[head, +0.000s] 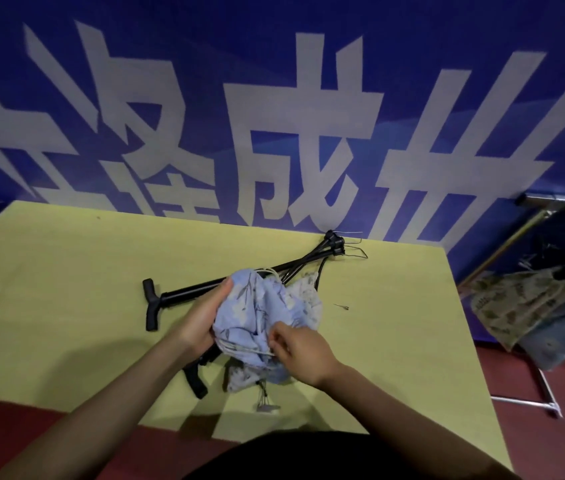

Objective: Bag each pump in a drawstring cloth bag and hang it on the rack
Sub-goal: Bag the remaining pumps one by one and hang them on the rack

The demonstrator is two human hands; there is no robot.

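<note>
Bag (257, 313) gripped by left hand (201, 317) (right hand (300, 355) pinches drawstring (239, 348)).

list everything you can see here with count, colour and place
table: one, yellow-green, fills the middle of the view
pumps: several, black, lying on the table, count unclear where they overlap
blue bag: one, light blue floral cloth, held above the table centre
other cloth bags: at least two, pale floral, under and behind the blue bag
drawstring: white, at the blue bag's mouth
rack: one, metal, on the floor at right
hanging bags: a few, tan and blue patterned, on the rack
banner: one, blue with white characters, behind the table
left hand: grips the blue bag
right hand: pinches the drawstring
</note>
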